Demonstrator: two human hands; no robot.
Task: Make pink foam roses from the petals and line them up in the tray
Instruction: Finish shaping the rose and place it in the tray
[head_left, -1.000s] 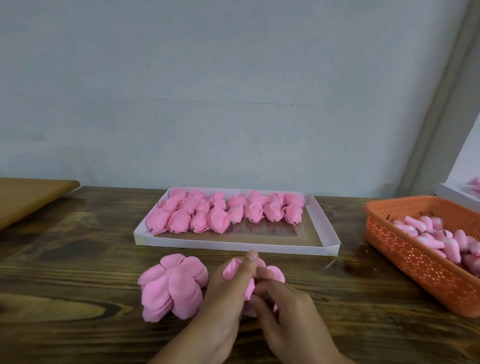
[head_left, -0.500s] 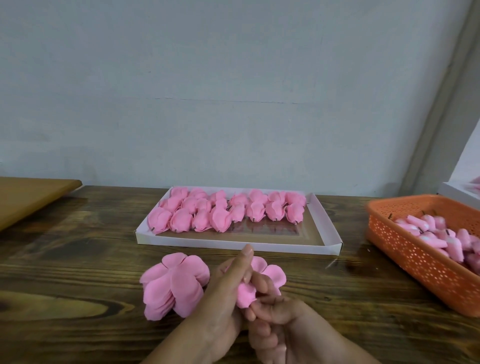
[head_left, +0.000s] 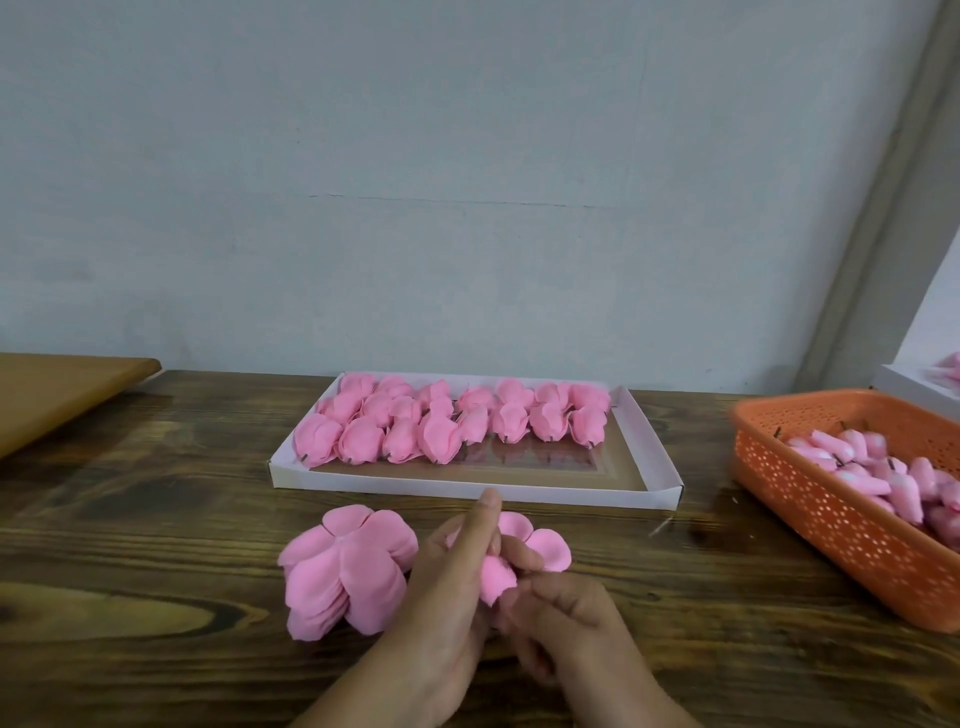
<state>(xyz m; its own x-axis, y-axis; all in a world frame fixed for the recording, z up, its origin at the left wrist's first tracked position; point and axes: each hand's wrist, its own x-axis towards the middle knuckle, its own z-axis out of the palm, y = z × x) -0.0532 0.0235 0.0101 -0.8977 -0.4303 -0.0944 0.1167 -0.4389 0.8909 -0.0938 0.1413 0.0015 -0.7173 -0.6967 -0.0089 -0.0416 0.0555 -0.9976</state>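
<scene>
Both hands work a pink foam flower (head_left: 540, 548) just in front of the white tray (head_left: 660, 467). My left hand (head_left: 452, 587) holds its petals, index finger pointing up. My right hand (head_left: 566, 618) pinches the flower's lower part with curled fingers. Its centre is hidden between the fingers. To the left, a stack of flat pink petal sheets (head_left: 345, 571) lies on the table. Several finished roses (head_left: 447, 423) fill the tray's far rows.
An orange perforated basket (head_left: 831, 525) with several pink buds on stems stands at the right. A white box (head_left: 914, 389) shows behind it. A tan board (head_left: 57, 395) lies at the far left on the dark wooden table (head_left: 156, 519).
The flower has turned in my hands and its petals have opened out to the right. My right hand dropped lower and curled under the flower.
</scene>
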